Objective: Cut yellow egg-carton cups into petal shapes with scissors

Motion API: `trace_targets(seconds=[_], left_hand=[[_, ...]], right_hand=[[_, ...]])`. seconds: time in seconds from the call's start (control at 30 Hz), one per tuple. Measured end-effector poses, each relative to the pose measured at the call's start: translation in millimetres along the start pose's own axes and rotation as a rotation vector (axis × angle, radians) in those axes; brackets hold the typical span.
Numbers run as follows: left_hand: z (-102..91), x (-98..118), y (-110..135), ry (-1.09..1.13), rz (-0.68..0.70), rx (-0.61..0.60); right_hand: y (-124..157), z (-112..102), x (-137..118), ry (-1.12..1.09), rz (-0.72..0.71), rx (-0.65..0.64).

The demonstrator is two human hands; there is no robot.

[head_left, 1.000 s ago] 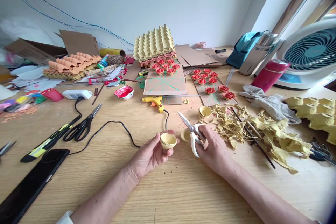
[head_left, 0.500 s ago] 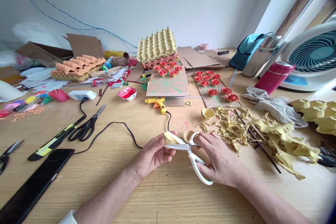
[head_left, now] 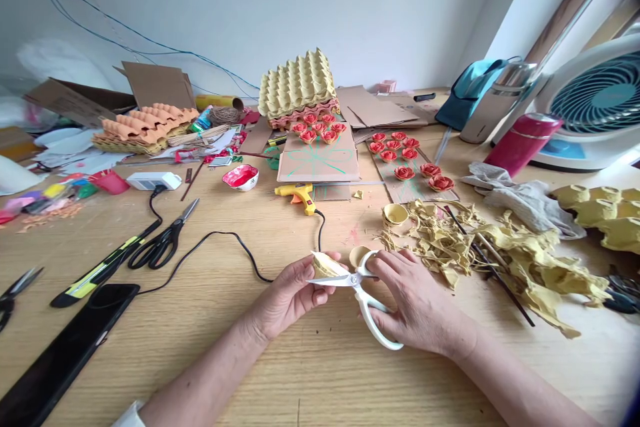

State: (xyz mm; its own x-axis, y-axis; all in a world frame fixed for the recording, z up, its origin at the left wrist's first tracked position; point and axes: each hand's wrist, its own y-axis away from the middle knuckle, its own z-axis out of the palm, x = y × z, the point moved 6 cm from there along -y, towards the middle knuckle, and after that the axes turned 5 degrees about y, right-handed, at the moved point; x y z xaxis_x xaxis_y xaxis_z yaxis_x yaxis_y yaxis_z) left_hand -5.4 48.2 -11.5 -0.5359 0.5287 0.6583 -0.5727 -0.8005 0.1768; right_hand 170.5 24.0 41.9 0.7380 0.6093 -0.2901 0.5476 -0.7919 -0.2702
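Observation:
My left hand [head_left: 287, 293] pinches a small yellow egg-carton cup [head_left: 323, 265] just above the wooden table [head_left: 320, 373]. My right hand [head_left: 415, 303] grips white-handled scissors [head_left: 360, 290], whose blades are closed into the cup's rim. A second yellow cup [head_left: 358, 255] lies on the table right behind the scissors, and a third cup [head_left: 394, 214] sits farther back beside a heap of yellow carton scraps [head_left: 480, 243].
A yellow glue gun [head_left: 299, 195] with a black cord lies ahead. Black scissors [head_left: 163, 242], a utility knife [head_left: 95, 273] and a black phone [head_left: 60, 347] lie to the left. Red paper roses [head_left: 407, 160] rest on cardboard; egg trays [head_left: 296, 85], a red flask [head_left: 523, 143] and a fan [head_left: 590, 103] stand behind.
My right hand swung the scissors from pointing away to across the cup in my left hand. The blades have closed further into the cup's rim.

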Motion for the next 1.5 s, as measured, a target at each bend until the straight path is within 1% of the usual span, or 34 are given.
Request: trace_targets(seconds=[0.17,0.27,0.47,0.63,0.93,1.27,1.5], left_hand=[[3.7,0.5,1.1,-0.010,-0.008,0.015],[4.3,1.5,1.3,-0.025,0.002,0.010],[1.6,-0.3,1.4,-0.030,-0.018,-0.021],[4.7,-1.3,2.1,0.007,-0.050,-0.063],[8.3,-0.4,3.0,0.015,-0.059,-0.099],[11.3,2.6,3.3,-0.001,-0.032,-0.123],[10.0,4.7,4.4,-0.062,-0.001,-0.101]], right_hand=[[0.9,-0.3,0.5,0.016,-0.013,0.022],[1.7,1.4,0.5,0.013,-0.028,0.007],[1.0,1.6,-3.2,0.002,-0.059,-0.025],[2.6,2.0,-5.0,0.000,-0.078,-0.026],[5.5,1.5,-7.4,-0.033,-0.135,0.025],[7.6,0.3,-9.2,-0.049,-0.173,0.054],[9.2,-1.6,-8.8,-0.057,-0.197,0.068]])
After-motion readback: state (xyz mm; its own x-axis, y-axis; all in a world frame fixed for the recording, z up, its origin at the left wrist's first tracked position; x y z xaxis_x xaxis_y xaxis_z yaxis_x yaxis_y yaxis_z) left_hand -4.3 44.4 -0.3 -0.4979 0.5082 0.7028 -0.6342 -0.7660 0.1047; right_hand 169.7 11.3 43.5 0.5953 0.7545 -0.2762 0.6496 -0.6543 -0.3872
